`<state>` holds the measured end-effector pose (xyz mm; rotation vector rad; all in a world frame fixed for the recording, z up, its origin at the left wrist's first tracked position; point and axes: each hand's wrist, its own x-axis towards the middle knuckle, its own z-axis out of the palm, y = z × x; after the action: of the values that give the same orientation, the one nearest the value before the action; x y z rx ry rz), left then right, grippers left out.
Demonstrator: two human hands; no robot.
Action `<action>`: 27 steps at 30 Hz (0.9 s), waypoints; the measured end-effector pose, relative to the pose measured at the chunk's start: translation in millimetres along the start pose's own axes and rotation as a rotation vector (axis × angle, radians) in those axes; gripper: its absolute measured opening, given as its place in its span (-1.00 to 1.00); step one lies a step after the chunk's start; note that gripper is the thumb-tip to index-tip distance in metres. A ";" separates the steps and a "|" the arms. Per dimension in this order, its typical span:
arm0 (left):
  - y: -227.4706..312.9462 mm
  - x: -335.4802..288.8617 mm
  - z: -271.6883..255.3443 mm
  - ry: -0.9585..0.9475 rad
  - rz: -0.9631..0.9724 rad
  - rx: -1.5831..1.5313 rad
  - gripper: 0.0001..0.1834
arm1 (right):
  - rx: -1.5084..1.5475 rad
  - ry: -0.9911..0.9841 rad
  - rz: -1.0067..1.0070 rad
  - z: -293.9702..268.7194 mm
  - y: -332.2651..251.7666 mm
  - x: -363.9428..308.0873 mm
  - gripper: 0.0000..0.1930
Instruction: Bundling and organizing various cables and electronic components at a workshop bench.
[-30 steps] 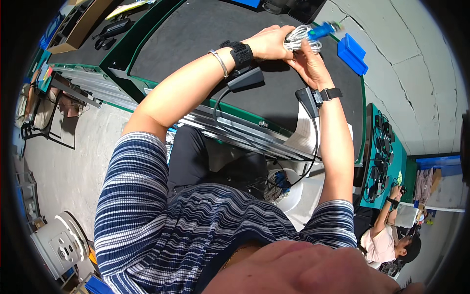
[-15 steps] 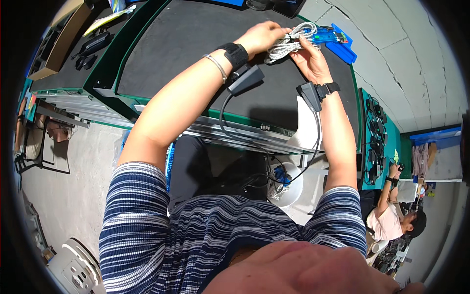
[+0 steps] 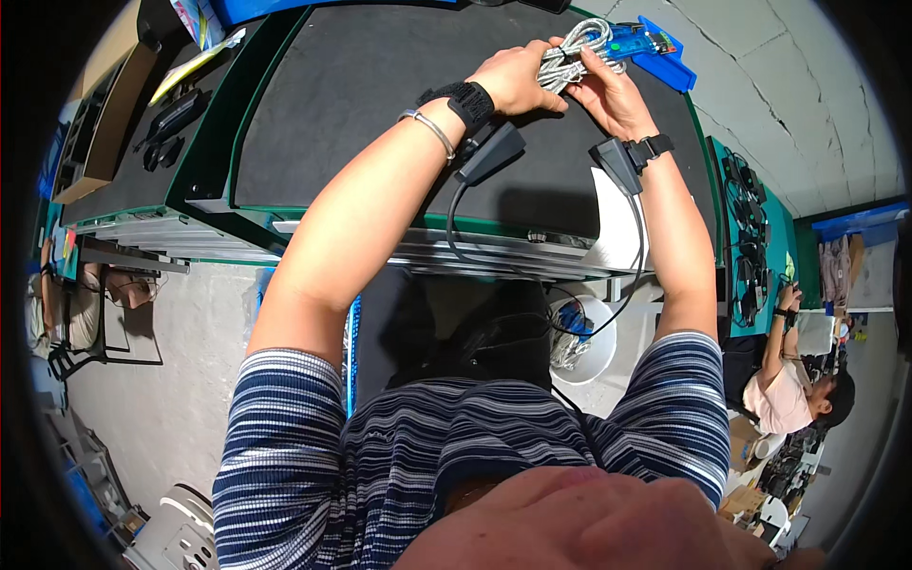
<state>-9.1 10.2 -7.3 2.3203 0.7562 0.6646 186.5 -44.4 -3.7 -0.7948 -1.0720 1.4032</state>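
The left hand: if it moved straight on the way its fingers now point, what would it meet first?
Probably the coiled silver cable, which the left hand seems to touch; exact depth is unclear.

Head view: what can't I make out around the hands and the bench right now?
All in the head view:
- Left hand: some fingertips hidden by the silver cable coil; how firmly it grips is unclear.
- Right hand: fingers behind the coil, partly hidden.
- Blue device: fine parts too small.
- Blue tray: partly covered by the device.
- Dark object: cut off by the top edge.
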 end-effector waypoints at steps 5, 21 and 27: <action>6.1 -1.8 4.4 0.002 -0.045 0.037 -0.11 | 0.000 0.029 0.000 5.2 0.0 -4.8 -0.65; -11.9 -1.6 3.2 0.072 0.014 -0.018 -0.16 | -0.029 0.019 0.008 6.5 1.9 0.9 -0.65; -7.7 -1.2 0.5 0.034 0.053 -0.147 -0.11 | 0.010 0.006 0.025 -3.8 2.0 6.6 -0.67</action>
<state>-12.4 14.3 -13.1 2.2064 0.6405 0.7586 188.5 -37.2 -6.2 -0.8068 -1.0534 1.4253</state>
